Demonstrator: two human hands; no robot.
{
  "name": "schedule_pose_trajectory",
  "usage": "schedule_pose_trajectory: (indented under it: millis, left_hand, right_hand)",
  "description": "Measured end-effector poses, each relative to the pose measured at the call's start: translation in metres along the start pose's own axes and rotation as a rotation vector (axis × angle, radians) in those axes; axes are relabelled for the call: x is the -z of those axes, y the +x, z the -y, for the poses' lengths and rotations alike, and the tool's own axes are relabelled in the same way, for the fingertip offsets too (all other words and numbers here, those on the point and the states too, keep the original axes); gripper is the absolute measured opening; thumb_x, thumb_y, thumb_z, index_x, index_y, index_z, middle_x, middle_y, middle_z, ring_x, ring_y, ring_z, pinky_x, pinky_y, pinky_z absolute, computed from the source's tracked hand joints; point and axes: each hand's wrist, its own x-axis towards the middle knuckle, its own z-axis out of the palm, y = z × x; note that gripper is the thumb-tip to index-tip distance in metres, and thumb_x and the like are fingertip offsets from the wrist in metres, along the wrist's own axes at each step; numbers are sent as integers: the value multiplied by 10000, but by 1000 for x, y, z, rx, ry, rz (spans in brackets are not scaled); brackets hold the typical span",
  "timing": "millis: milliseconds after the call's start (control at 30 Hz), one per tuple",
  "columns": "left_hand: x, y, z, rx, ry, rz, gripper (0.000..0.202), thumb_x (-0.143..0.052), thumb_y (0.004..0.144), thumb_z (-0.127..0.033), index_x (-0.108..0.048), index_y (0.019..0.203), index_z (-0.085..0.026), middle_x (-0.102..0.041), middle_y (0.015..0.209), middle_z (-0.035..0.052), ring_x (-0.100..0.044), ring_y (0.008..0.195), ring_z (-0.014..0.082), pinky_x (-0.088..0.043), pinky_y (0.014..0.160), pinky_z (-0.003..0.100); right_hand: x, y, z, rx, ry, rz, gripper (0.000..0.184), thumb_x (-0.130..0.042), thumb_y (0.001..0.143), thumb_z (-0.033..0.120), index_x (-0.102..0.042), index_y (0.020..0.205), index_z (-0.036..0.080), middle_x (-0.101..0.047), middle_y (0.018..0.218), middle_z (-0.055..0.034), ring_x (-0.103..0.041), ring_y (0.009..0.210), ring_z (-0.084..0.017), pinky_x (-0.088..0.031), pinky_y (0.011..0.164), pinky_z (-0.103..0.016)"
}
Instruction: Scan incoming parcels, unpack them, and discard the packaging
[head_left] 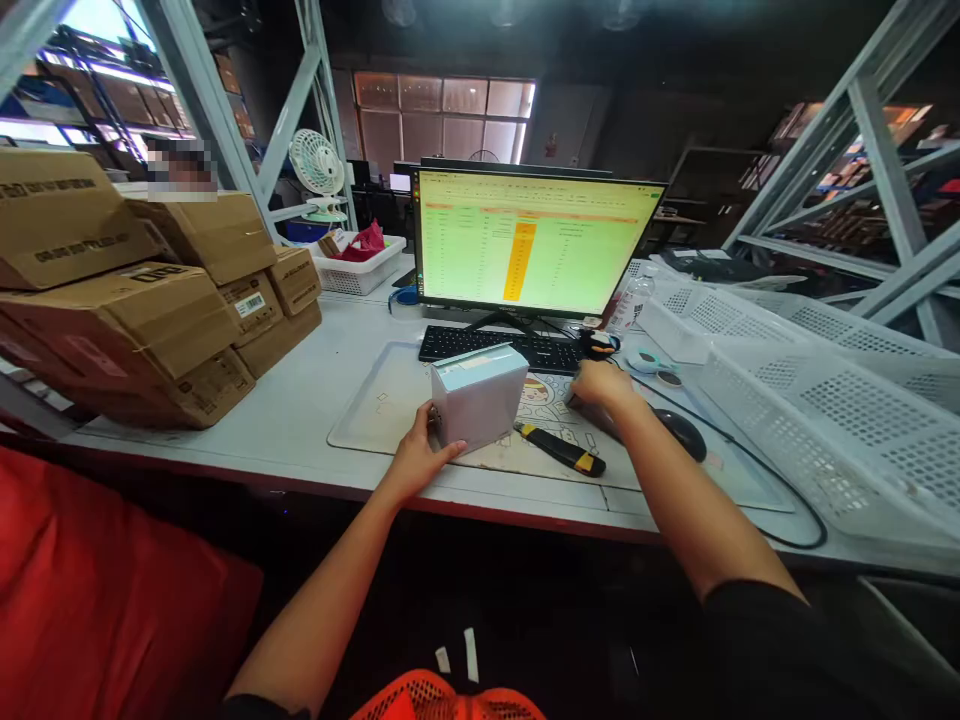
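In the head view, a small white box (480,405) with a pale blue top stands on the desk mat, held at its lower left side by my left hand (421,455), thumb across the front face. My right hand (604,385) is closed at the front edge of the keyboard (551,352). A dark grey item (592,412) shows beneath it; its kind is hidden by the fingers. Between my hands lies a black and yellow utility knife (562,450). Just beyond my right hand sits a black and white device (598,343), too small to name.
Cardboard boxes (172,330) are stacked at the left. A lit monitor (532,245) stands behind the keyboard. White perforated baskets (825,420) fill the right side. A mouse (681,433), tape rolls (643,360) and a black cable (750,465) lie near my right forearm.
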Motion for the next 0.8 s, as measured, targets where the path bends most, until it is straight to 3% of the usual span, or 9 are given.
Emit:
schedule_pose_trajectory:
  millis: [167, 300, 367, 467, 567, 633, 700, 800]
  left_hand:
    - [1, -1, 0, 8, 1, 9, 920, -848, 791, -452, -343, 1534, -255, -602, 1462, 166, -603, 1334, 339, -443, 1157, 523]
    - [1, -1, -1, 11, 1, 3, 902, -847, 794, -451, -355, 1526, -268, -597, 1474, 154, -601, 1339, 339, -439, 1163, 523]
    - [0, -1, 0, 4, 1, 1, 879, -837, 805, -460, -362, 1521, -272, -597, 1478, 146, -598, 1344, 332, -436, 1169, 517]
    - [0, -1, 0, -9, -3, 3, 885, -834, 808, -455, -356, 1527, -259, -585, 1495, 156, -588, 1356, 333, -429, 1175, 513]
    - [0, -2, 0, -6, 8, 11, 890, -834, 809, -455, -358, 1531, -247, -586, 1493, 167, -581, 1360, 345, -424, 1173, 524]
    - [0, -3, 0, -8, 9, 11, 882, -826, 819, -461, -359, 1535, -245, -585, 1491, 168, -578, 1361, 346, -425, 1169, 522]
    - [0, -2, 1, -20, -10, 8, 885, -822, 821, -460, -354, 1541, -244, -577, 1495, 169, -575, 1361, 340, -424, 1168, 510]
    - [0, 1, 3, -53, -64, 12, 897, -823, 814, -469, -356, 1548, -252, -557, 1515, 161, -554, 1385, 326, -405, 1188, 491]
  right_hand:
    - [-3, 29, 35, 28, -12, -45, 518, -559, 913, 241, -648, 1389, 55, -605, 1403, -305, -552, 1329, -417, -467, 1046, -521]
    - [-8, 37, 47, 179, -6, -78, 534, -487, 961, 238, -599, 1478, 160, -444, 1601, -209, -313, 1523, -371, -287, 1220, -547]
    - [-12, 42, 51, 224, 5, -26, 515, -565, 934, 248, -644, 1440, 202, -389, 1653, -174, -239, 1566, -379, -230, 1253, -580]
    - [-18, 46, 56, 231, 34, 54, 495, -727, 829, 241, -727, 1320, 176, -341, 1689, -186, -183, 1588, -450, -151, 1259, -671]
    - [-19, 47, 58, 228, 106, 52, 459, -747, 798, 207, -756, 1254, 151, -345, 1691, -198, -183, 1590, -474, -110, 1257, -708]
    - [-13, 45, 58, 241, 184, 15, 449, -723, 829, 239, -751, 1265, 137, -357, 1685, -208, -193, 1587, -483, -120, 1257, -716]
    - [1, 39, 60, 282, 270, -30, 480, -624, 929, 345, -701, 1360, 149, -401, 1668, -190, -266, 1577, -431, -204, 1271, -654]
    - [29, 16, 60, 520, 601, -45, 659, -205, 1078, 549, -480, 1586, 231, -429, 1667, -117, -426, 1516, -287, -408, 1207, -518]
